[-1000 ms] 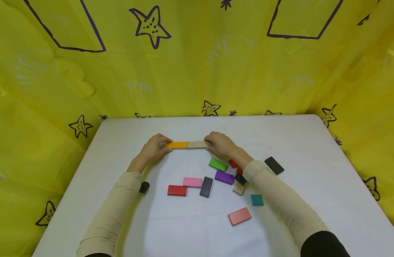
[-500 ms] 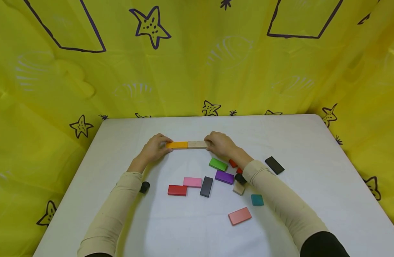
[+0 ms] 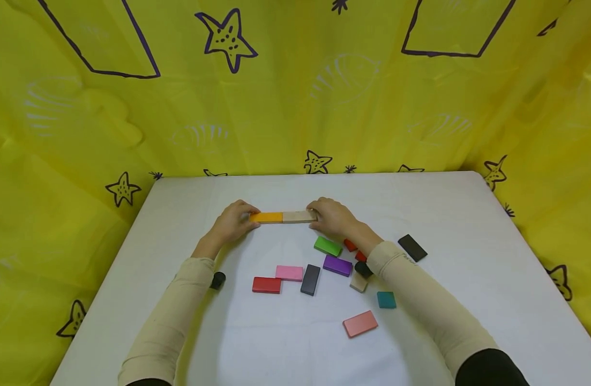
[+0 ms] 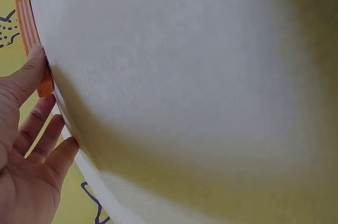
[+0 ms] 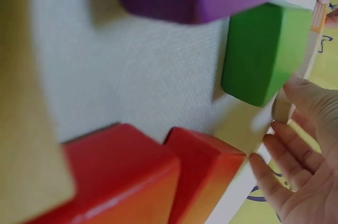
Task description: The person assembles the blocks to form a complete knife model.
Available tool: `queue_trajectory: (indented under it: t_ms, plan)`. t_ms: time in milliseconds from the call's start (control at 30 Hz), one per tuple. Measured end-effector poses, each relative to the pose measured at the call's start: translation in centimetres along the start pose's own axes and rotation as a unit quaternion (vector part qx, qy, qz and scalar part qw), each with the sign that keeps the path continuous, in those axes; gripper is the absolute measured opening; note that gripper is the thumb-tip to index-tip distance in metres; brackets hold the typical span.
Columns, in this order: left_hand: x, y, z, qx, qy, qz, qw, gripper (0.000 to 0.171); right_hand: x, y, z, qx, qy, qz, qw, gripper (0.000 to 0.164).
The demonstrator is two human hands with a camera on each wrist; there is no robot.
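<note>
My left hand point(image 3: 231, 222) pinches the left end of an orange block point(image 3: 268, 217). In the left wrist view, the thumb lies on this orange block point(image 4: 27, 26), which shows pale stripes. End to end with it, in one straight row, lies a bare wooden block point(image 3: 296, 216). At that block's right end is my right hand point(image 3: 335, 219), thumb in front and fingers behind. The right wrist view shows the thumb against the wooden block point(image 5: 282, 106) and the other fingers spread. Just in front of the right hand lies a green block point(image 3: 327, 246).
Nearer on the white table point(image 3: 276, 343) lie a purple block point(image 3: 337, 265), dark grey block point(image 3: 310, 280), pink block point(image 3: 289, 273), red block point(image 3: 267, 285), teal block point(image 3: 386, 299) and salmon block point(image 3: 360, 324). A black block point(image 3: 412, 247) is at right. Small red pieces point(image 3: 350, 245) sit by the right wrist.
The right fingers and thumb have parted slightly, so more of the wooden block's end shows. The left hand and the two-block row stay in place.
</note>
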State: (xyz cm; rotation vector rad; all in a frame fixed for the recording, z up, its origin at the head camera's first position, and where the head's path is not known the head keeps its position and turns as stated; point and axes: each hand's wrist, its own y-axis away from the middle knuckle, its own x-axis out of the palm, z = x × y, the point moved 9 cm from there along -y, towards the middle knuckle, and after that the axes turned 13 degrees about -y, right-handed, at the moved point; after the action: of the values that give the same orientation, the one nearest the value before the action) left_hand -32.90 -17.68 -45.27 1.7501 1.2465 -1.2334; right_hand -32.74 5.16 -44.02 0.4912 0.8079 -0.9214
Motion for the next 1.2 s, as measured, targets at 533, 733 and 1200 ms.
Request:
queue_trajectory:
  t_ms: [533,733,1200]
  plan:
    - [0.0,0.0,-0.1,-0.001,-0.006,0.01,0.9999,0.034,-1.8,4.4,-0.6,-0.007,-0.067,-0.006,0.998,0.058]
    - [0.0,0.0,-0.3,0.003,-0.007,0.007,0.9999,0.034,-1.6,5.4,-0.6,-0.016,-0.086,-0.009,0.996,0.058]
    - [-0.1,0.2,-0.2,-0.003,-0.006,0.009,0.9999,0.034,-0.9,7.9,0.3,-0.054,-0.064,0.011,0.996,0.054]
